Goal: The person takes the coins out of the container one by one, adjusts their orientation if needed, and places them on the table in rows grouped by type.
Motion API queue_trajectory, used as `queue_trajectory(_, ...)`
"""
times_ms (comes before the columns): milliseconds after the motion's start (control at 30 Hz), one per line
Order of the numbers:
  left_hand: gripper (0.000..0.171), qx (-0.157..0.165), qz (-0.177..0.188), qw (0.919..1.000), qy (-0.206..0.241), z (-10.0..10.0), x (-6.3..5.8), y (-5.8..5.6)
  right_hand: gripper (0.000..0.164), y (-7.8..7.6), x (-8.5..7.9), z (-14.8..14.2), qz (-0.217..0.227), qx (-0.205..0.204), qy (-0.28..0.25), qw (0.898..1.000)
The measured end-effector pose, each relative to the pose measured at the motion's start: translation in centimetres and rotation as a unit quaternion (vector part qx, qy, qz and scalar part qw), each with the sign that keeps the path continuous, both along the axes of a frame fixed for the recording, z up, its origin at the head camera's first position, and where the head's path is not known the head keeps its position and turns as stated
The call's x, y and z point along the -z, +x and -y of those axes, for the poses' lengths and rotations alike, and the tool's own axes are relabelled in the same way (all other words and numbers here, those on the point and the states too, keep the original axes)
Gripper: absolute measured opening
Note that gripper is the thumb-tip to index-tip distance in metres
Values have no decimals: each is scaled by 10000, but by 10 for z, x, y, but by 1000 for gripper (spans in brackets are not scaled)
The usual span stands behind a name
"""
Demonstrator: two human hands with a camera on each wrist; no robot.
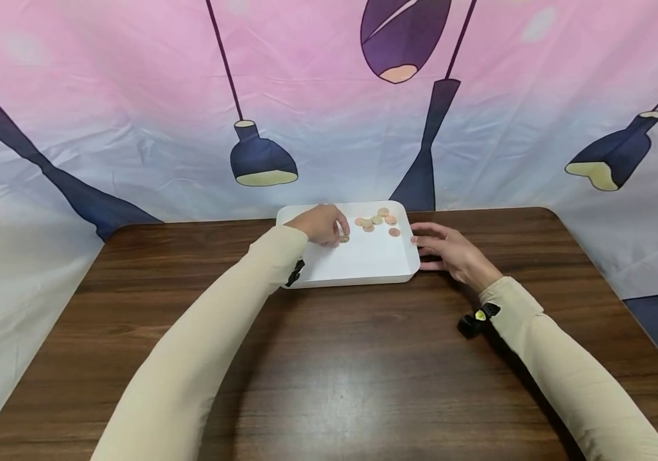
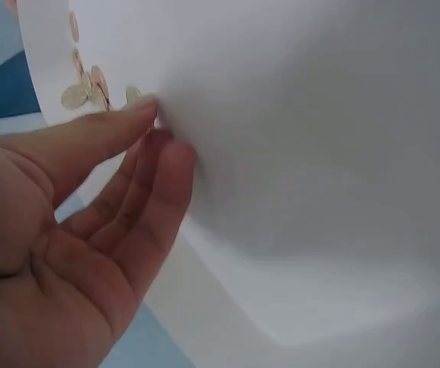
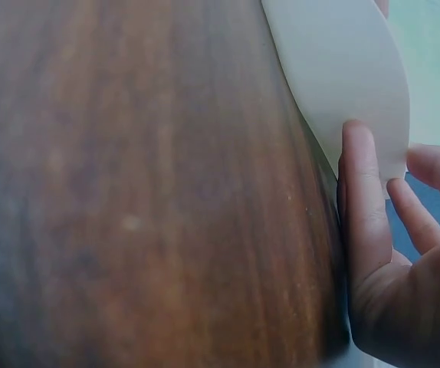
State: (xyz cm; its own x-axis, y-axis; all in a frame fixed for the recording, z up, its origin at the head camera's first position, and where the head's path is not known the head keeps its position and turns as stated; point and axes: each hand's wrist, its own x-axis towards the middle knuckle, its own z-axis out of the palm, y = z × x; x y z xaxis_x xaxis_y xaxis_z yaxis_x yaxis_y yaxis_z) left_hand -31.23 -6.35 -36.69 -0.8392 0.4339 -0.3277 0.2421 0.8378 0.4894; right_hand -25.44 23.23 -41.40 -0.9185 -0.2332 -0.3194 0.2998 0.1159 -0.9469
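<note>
From my remote seat I follow the white tray (image 1: 358, 262), which sits on the dark wooden table (image 1: 335, 358) near its far edge; a loose group of coins (image 1: 377, 220), some golden and some coppery, lies on its floor toward the far right corner, while one coppery coin (image 1: 394, 232) lies just apart from them. The left hand (image 1: 320, 224) reaches into the tray, thumb and fingers bent and drawn close about a single golden coin (image 1: 344, 239) to the left of the group; whether they truly pinch it or only touch it, I cannot tell — the wrist view hides most of that contact. The right hand (image 1: 456, 253) has its fingers spread apart, tips against the tray's right wall; I take it to be steadying the tray. I judge the work with the coins to be under way and unfinished; several lie together on the right, and the golden one seems to be the piece being dealt with; the left hand could hide others — so how many are left, I cannot say.
</note>
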Motion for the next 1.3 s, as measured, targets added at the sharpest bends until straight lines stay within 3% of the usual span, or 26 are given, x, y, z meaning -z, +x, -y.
queue_trajectory(100,30,210,160,9996,28,9,-2,10,57,-1,0,3,29,-56,18,10000)
queue_trajectory(200,35,171,416,9985,314,16,-2,20,58,-2,0,2,10,-107,56,9999)
queue_trajectory(433,44,-462,787,9910,984,22,3,37,59,-1,-3,-3,29,-148,51,9999)
queue_trajectory(633,38,-1260,1037,9704,1780,22,12,44,60,0,-3,-3,3,-157,158,9998)
queue_trajectory(800,31,-1622,735,9684,1748,19,22,45,60,0,-2,-1,30,-137,149,9998)
queue_trajectory(967,27,-1688,485,9709,1631,12,25,43,60,1,-2,-3,28,-51,282,9996)
queue_trajectory(1167,26,-2019,539,9651,1576,12,24,41,63,-1,-2,0,-47,-148,286,9995)
queue_trajectory(1300,26,-1983,589,9664,1523,15,25,42,62,0,0,2,-23,-120,333,9994)
